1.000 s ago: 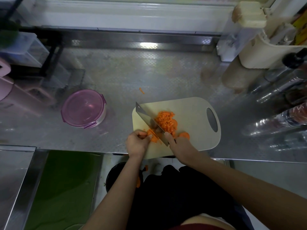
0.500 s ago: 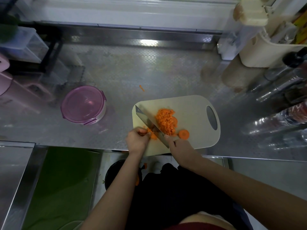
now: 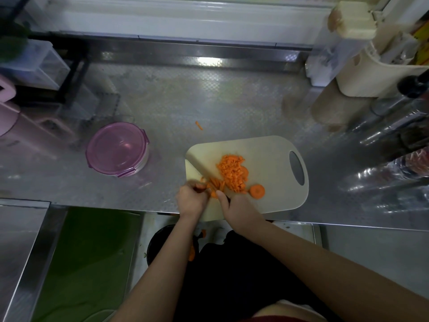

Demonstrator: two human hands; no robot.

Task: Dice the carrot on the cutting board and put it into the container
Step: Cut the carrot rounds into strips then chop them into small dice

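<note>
I'd say past halfway: diced carrot (image 3: 232, 173) sits at the middle of the board (image 3: 267, 152), with a slice (image 3: 257, 191) and strips (image 3: 217, 182) at its near edge uncut. My left hand (image 3: 191, 201) pinches the strips and my right hand (image 3: 239, 208) grips the knife (image 3: 202, 167). The container (image 3: 117, 152), left of the board, is lidded.

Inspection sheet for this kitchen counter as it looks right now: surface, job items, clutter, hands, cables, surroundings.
Surface: steel counter, one stray carrot bit behind the board.
Job's things: cutting board with diced carrot and one round slice; container, purple lid on, left of board.
Clutter: bottles and cream holder at right.
Hands: left hand holds carrot strips; right hand grips knife.
Cables: nothing seen.
Surroundings: clear drawers far left.
</note>
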